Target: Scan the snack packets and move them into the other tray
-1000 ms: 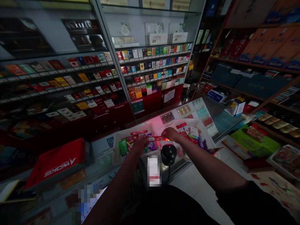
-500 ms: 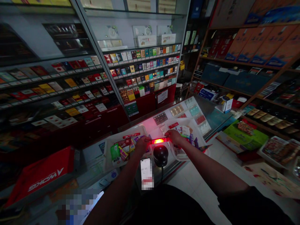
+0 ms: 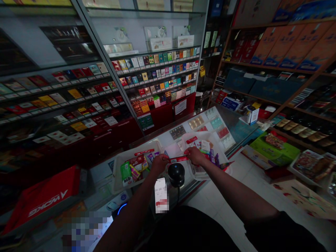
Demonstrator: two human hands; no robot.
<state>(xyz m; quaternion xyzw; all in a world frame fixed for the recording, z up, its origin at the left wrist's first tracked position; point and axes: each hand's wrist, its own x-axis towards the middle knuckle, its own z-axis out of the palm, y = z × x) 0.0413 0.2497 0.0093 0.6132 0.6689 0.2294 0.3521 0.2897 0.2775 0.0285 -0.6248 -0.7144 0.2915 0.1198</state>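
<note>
Shelves (image 3: 157,70) of small packs behind glass fill the wall ahead of me and run off to my left. Below them lies the glass-topped desk (image 3: 237,131), with more packs laid out under its far right corner. A long red box (image 3: 44,199) sits at the desk's left end. Two white trays stand side by side near the middle of the desk. The left tray (image 3: 117,171) holds a heap of bright packets, a green packet (image 3: 126,171) among them, and the right tray (image 3: 199,133) holds a mix of red, white and purple ones. At the desk's near edge, between the trays, a round black scanner (image 3: 176,174) stands on its stalk, and a phone (image 3: 160,194) is propped just beside it on the left.

Above the scanner, my left hand (image 3: 159,163) and right hand (image 3: 195,156) hold a thin red strip (image 3: 179,159) level between them. The fingers of each hand are pinched tight on one end of it. The strip hangs over the gap between the two trays, just beyond the scanner's head.
</note>
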